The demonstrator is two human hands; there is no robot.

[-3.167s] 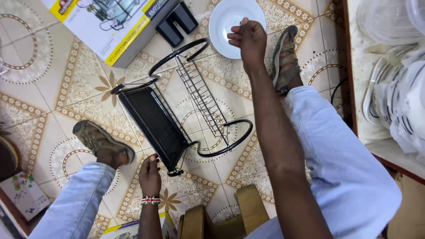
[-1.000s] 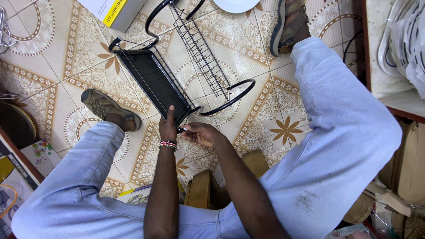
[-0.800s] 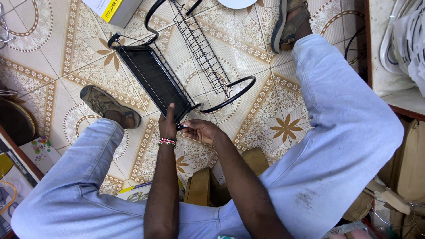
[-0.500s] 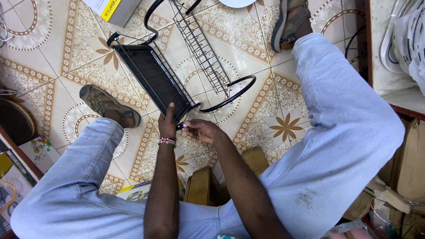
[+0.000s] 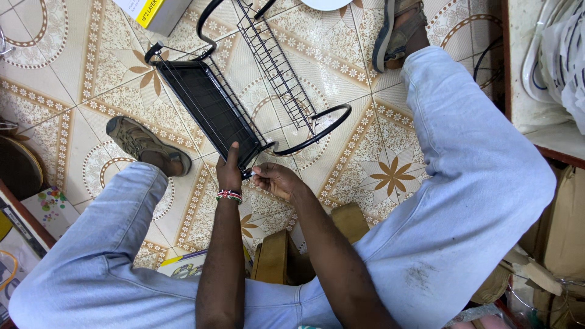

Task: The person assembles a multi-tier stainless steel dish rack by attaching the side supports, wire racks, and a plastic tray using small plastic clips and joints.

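Fingers [image 5: 233, 159] of your left hand [image 5: 229, 173] press closed against the near end of the black wire rack [image 5: 210, 109], thumb side up along its corner, while those of your right hand [image 5: 275, 180] are pinched together on a small pale part [image 5: 251, 174], too small to identify, held right at that same corner. Largest in view is the patterned tile floor [image 5: 378, 146], on which the rack lies between your feet, directly ahead of your knees. Your two legs in pale blue trousers [image 5: 475, 183] frame it on either side. The rack itself shows as a dark mesh tray joined to a long wire grid panel [image 5: 274, 67] and two curved black tube frames [image 5: 317, 131], one at the near end and one at the far end; these pieces appear already connected, so by this evidence the main frame is judged largely assembled. What seems left is the fixing at the near corner, where both hands meet. A yellow-and-white cardboard box [image 5: 152, 11] lies just beyond the far end of the rack, and a beaded bracelet [image 5: 228, 195] sits on your left wrist. Whether any further parts remain unfitted cannot be told.
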